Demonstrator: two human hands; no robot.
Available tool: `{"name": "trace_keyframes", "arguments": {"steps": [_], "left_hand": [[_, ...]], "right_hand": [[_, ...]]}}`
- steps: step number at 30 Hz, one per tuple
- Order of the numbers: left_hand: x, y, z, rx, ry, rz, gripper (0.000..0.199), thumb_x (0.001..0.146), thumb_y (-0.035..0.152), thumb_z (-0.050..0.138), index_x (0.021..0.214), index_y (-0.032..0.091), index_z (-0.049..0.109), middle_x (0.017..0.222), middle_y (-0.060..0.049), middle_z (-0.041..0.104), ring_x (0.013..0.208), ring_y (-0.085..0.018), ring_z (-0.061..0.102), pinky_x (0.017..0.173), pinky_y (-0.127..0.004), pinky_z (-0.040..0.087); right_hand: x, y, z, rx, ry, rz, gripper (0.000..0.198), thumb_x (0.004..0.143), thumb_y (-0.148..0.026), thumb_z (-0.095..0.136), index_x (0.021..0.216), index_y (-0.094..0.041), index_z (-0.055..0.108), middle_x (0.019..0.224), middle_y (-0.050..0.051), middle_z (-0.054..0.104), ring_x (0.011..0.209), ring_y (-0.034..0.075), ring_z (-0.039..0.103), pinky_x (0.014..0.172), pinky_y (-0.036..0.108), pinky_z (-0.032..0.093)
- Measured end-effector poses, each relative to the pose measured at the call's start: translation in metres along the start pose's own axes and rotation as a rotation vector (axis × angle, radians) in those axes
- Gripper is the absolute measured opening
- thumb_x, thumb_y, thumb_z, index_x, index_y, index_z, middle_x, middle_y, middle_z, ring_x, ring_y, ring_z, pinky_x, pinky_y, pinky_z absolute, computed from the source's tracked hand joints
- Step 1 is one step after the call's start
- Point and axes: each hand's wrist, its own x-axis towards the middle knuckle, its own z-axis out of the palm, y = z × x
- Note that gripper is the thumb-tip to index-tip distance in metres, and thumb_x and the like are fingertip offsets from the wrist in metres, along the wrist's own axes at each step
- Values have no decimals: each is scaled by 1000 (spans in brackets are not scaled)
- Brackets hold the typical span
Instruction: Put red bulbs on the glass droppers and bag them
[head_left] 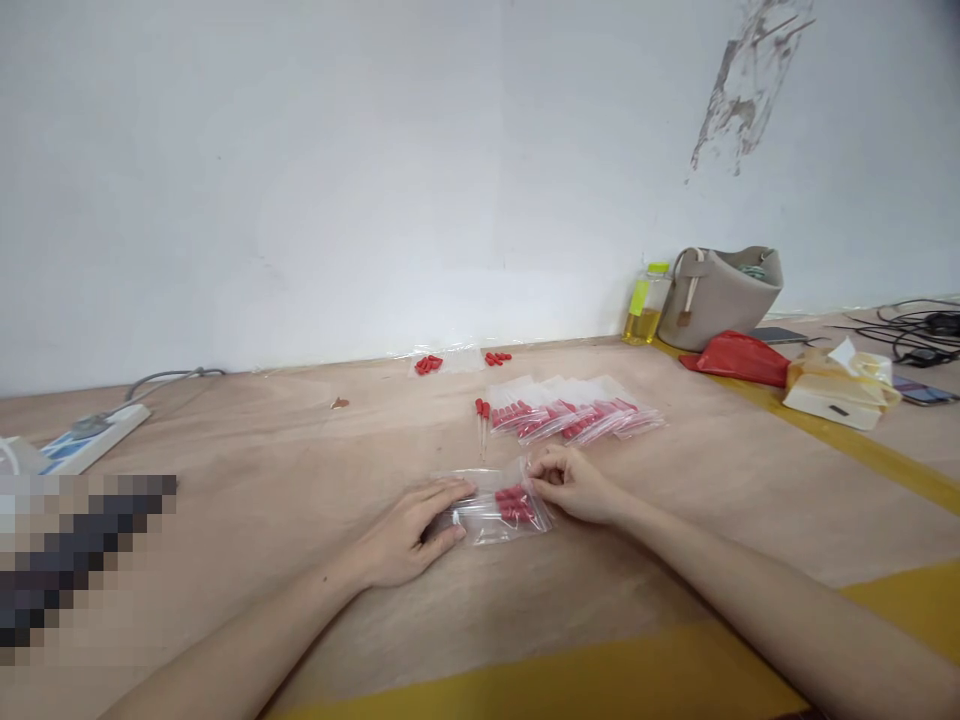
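A clear zip bag (487, 536) lies flat on the table with several droppers inside, their red rubber bulbs (515, 504) toward its right end. My left hand (416, 525) rests on the bag's left part, fingers stretched out and thumb apart. At the bag's upper right corner, my right hand (568, 482) pinches the zip edge between thumb and fingers. Two loose droppers (484, 420) with red bulbs lie just beyond the bag. Farther right is an overlapping row of filled zip bags (570, 412), also showing red bulbs.
By the wall lie red bulbs (428, 366) on clear plastic and more loose bulbs (498, 358). A power strip (97, 440) sits at left. At right stand a bottle (643, 310) and a grey bag (716, 300), near a red pouch (739, 360), a tissue pack (840, 385) and cables (922, 330).
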Motion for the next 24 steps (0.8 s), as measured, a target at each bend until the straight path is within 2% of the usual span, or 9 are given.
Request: {"name": "trace_keyframes", "arguments": {"steps": [3, 6, 10, 12, 15, 16, 20, 24], "left_hand": [[1, 0, 0, -9, 3, 12, 41, 87, 31, 42, 127, 25, 40, 128, -4, 46, 117, -21, 41, 98, -41, 33], [1, 1, -1, -17, 0, 14, 41, 87, 32, 43, 127, 25, 40, 129, -5, 45, 118, -21, 40, 99, -41, 33], [1, 2, -3, -13, -29, 9, 36, 90, 29, 36, 125, 27, 43, 129, -2, 45, 119, -19, 38, 100, -39, 32], [0, 2, -3, 3, -3, 13, 35, 90, 28, 35, 123, 27, 45, 132, -2, 41, 121, -20, 35, 101, -40, 30], [-1, 2, -2, 18, 87, 22, 32, 88, 27, 39, 119, 26, 50, 136, -3, 34, 125, -23, 27, 103, -42, 28], [-1, 2, -2, 17, 107, 26, 32, 88, 27, 40, 117, 25, 52, 135, -3, 34, 126, -24, 27, 102, -43, 27], [-2, 0, 1, 9, 110, 39, 30, 86, 27, 43, 114, 23, 54, 130, -6, 40, 123, -25, 30, 101, -43, 30], [-2, -1, 1, 3, 78, 37, 33, 86, 28, 43, 118, 23, 50, 128, -7, 43, 120, -23, 35, 100, -40, 32]], "right_hand": [[0, 1, -6, 45, -106, -9, 14, 70, -27, 54, 68, -16, 62, 66, 1, 60, 62, 12, 53, 59, 23, 42], [4, 3, -20, -20, -1, 76, 16, 69, -28, 56, 73, -15, 63, 67, 1, 62, 60, 12, 53, 56, 23, 42], [29, -10, -27, -231, 92, 74, 11, 68, -24, 55, 67, -15, 60, 63, 1, 61, 60, 12, 55, 55, 21, 40], [53, -21, -19, -352, 117, 129, 10, 68, -23, 55, 71, -15, 60, 66, 2, 62, 61, 12, 56, 57, 21, 41], [94, -31, 3, -516, 138, 303, 31, 71, -27, 55, 98, -12, 56, 87, 9, 64, 71, 15, 60, 58, 21, 43], [107, -31, 10, -534, 120, 338, 35, 70, -28, 56, 101, -10, 55, 89, 12, 64, 73, 17, 61, 58, 22, 43], [145, -20, 30, -572, 73, 423, 25, 65, -19, 59, 86, -7, 62, 87, 19, 64, 81, 25, 61, 61, 26, 45], [157, -7, 32, -574, 88, 457, 25, 64, -18, 59, 84, -5, 64, 84, 21, 64, 82, 29, 61, 60, 30, 47]]}}
